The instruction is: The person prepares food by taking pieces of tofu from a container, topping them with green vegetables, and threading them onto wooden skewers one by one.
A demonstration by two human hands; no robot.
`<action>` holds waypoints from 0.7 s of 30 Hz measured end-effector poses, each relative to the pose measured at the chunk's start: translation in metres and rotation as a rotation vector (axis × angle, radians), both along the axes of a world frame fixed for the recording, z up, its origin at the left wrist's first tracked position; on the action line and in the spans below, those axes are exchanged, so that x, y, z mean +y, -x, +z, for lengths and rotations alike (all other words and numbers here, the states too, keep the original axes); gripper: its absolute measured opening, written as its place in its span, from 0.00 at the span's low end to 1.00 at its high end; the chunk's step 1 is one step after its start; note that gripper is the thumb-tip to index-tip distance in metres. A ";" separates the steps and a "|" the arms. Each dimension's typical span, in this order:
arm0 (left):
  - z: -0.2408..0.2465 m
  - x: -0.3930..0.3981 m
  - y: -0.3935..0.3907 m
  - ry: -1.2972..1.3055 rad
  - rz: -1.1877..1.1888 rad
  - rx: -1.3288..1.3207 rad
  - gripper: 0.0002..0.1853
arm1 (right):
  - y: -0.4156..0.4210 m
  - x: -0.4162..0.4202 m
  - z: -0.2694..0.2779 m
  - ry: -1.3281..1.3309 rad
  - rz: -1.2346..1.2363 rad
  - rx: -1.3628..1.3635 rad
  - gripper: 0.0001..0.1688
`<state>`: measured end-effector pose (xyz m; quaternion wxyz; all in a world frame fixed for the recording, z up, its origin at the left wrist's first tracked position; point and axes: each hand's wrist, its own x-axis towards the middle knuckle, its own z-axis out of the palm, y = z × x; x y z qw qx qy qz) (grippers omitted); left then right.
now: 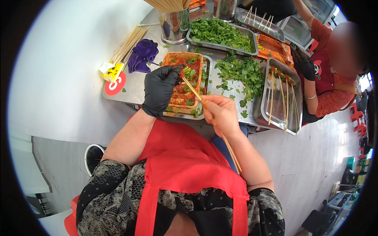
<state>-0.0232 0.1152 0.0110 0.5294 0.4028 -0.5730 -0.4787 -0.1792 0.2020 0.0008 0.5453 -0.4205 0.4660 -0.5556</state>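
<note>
My left hand [161, 88], in a black glove, pinches a red-sauced morsel wrapped about green stems [187, 70]. Its fingertips hide much of that morsel. In my bare right hand [221, 113] is a pair of bamboo skewers [192, 88], their upper ends meeting the morsel and their lower ends passing below my wrist. Beneath my left hand sits an orange-stained plastic tub [182, 103] of red-sauced slices and loose leaves. The tub rests in a metal tray [209, 72].
Cilantro [243, 72] lies loose on the metal table; more fills a tray [251, 50] behind. Filled skewers [279, 91] lie in a right-hand tray [262, 109]. A steel cup [175, 28] holds sticks. A purple cloth [141, 56] lies left. A co-worker's gloved hand [304, 63] is at right.
</note>
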 end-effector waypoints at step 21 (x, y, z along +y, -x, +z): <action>0.006 0.014 -0.002 0.250 -0.056 -0.150 0.13 | -0.001 0.007 0.010 0.437 -0.010 0.899 0.30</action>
